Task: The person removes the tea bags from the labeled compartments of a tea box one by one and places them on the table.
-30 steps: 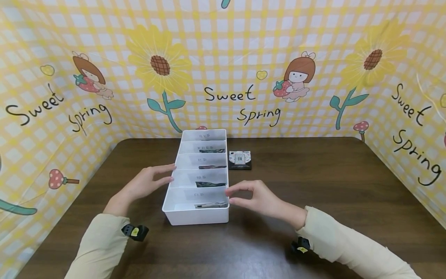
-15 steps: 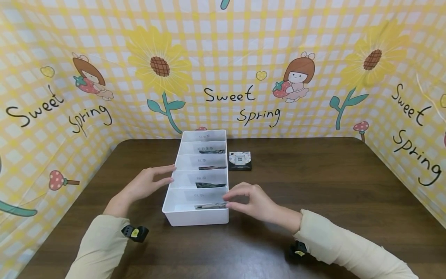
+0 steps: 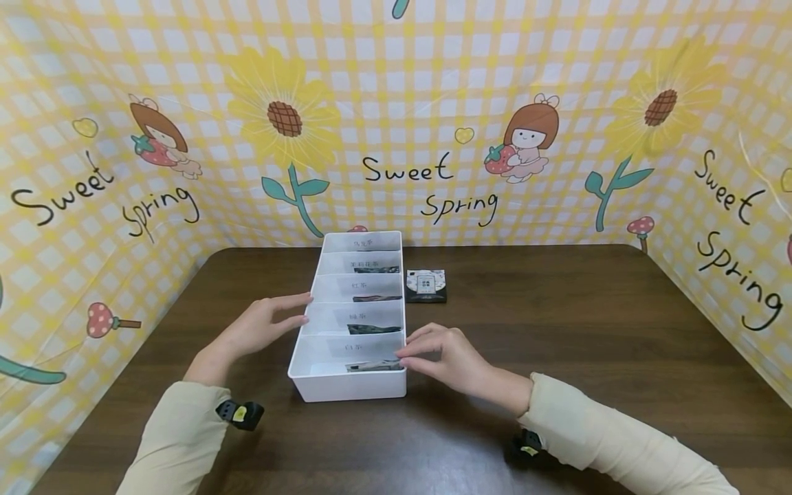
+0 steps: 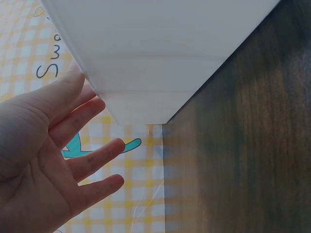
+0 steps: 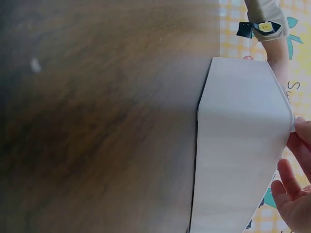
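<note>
A long white divided box (image 3: 346,388) stands on the brown table, its several compartments marked with Chinese characters. In the nearest compartment lies a grey tea sachet (image 3: 368,366). My right hand (image 3: 460,361) reaches over the box's right rim and pinches the right end of this sachet between thumb and forefinger. The other right fingers stay loose outside the wall, as the right wrist view shows. On the opposite side, my left hand (image 3: 260,326) touches the left rim with its fingertips, fingers spread and fairly straight. Dark green tea sachets (image 3: 374,330) and a reddish one (image 3: 376,298) sit in compartments farther back.
Right of the box's far half, a black and white packet (image 3: 426,286) with a floral print lies flat on the table (image 3: 557,323). A yellow checked cloth (image 3: 396,103) with sunflowers hangs behind the table and along both sides.
My right hand has shifted slightly inward over the rim, and its thumb and forefinger have come together on the grey sachet. The left hand and the box have stayed in place.
</note>
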The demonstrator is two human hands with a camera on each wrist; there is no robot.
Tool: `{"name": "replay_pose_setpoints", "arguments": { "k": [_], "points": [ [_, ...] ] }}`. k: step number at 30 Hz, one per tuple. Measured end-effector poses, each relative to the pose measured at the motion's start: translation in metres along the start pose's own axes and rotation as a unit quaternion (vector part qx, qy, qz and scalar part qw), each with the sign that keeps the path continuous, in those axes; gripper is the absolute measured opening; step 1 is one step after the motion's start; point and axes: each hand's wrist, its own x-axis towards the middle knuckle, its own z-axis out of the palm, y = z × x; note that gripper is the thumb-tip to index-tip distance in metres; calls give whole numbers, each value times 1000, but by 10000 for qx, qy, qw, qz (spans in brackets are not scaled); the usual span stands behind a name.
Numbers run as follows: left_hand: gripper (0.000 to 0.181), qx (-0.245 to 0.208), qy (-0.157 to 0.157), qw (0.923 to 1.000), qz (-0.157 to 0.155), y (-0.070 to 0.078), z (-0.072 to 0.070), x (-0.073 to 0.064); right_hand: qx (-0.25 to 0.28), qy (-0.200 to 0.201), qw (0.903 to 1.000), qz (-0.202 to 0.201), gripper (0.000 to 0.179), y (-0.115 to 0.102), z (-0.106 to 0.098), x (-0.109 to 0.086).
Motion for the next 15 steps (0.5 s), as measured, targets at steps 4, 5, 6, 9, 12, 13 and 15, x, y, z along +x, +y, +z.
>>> {"name": "replay_pose_setpoints", "arguments": {
  "k": [4, 5, 6, 9, 12, 13, 15],
  "points": [
    [47, -19, -17, 10000, -31, 0, 0, -1, -84, 54, 9999, -19, 13, 0, 1, 0],
    [47, -17, -12, 10000, -29, 0, 0, -1, -106, 67, 9999, -3, 13, -1, 2, 0],
    [47, -17, -11, 10000, -23, 0, 0, -1, -110, 77, 9999, 20, 13, -1, 2, 0],
    [47, -11, -1, 10000, 7, 0, 1, -1, -130, 120, 9998, 64, 12, -2, 3, 0],
    [47, -3, -4, 10000, 20, -1, 1, 0, -134, 197, 9997, 31, 12, -3, 4, 0],
    [47, 0, -4, 10000, 24, -1, 1, 0, -146, 230, 9996, 2, 11, -3, 5, 0],
    [47, 8, -4, 10000, 26, -1, 1, 0, -155, 315, 9994, -66, 11, -3, 6, 0]
  ]
}}
